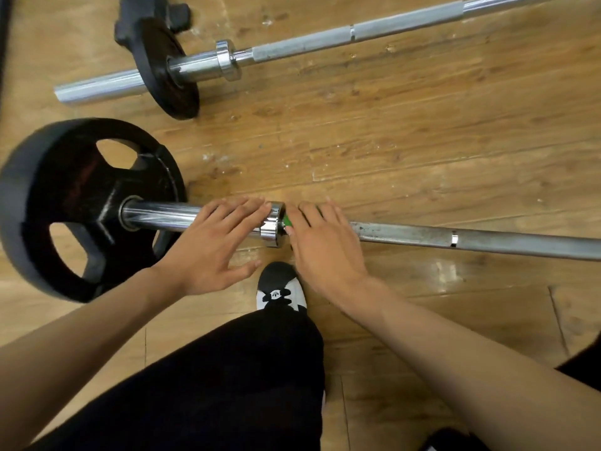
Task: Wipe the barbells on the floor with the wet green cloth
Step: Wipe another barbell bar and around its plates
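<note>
Worn wooden plank floor [422,151], scuffed with pale marks, shows a glossy light patch lower right.

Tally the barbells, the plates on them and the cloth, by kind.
Barbells: 2
Plates: 2
Cloth: 1
Total: 5
</note>
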Action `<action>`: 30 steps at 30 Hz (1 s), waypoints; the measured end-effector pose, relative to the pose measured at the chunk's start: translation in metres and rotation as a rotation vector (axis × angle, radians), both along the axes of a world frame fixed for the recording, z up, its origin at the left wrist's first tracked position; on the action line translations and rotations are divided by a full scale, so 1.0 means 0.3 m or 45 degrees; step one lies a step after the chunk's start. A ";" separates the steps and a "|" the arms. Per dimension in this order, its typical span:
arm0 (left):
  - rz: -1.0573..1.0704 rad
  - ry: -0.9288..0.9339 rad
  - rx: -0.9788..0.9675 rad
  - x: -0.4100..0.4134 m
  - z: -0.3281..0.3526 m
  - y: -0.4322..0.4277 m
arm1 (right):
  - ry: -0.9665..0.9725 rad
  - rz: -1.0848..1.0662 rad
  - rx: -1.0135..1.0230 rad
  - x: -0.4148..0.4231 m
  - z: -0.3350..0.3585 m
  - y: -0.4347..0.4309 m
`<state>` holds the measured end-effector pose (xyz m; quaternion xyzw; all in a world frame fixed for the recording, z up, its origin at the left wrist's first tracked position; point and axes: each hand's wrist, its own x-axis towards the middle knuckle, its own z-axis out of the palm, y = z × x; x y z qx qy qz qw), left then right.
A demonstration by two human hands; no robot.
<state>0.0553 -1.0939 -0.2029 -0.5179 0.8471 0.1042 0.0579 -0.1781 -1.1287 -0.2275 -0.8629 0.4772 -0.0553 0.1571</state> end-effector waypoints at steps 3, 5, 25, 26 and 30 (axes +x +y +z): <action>-0.016 0.060 -0.025 -0.008 0.020 -0.010 | 0.094 0.008 0.004 -0.181 -0.003 0.002; -0.043 0.075 -0.060 -0.019 0.014 -0.030 | 0.183 -0.072 -0.018 -0.361 0.007 0.005; 0.063 -0.031 -0.427 -0.095 -0.099 -0.075 | -0.014 -0.139 -0.048 -0.046 -0.001 0.066; 0.060 -0.041 -0.425 -0.091 -0.098 -0.087 | 0.035 -0.086 -0.053 -0.099 0.001 0.049; 0.025 -0.060 -0.433 -0.088 -0.094 -0.141 | 0.201 -0.277 -0.047 -0.378 0.016 -0.041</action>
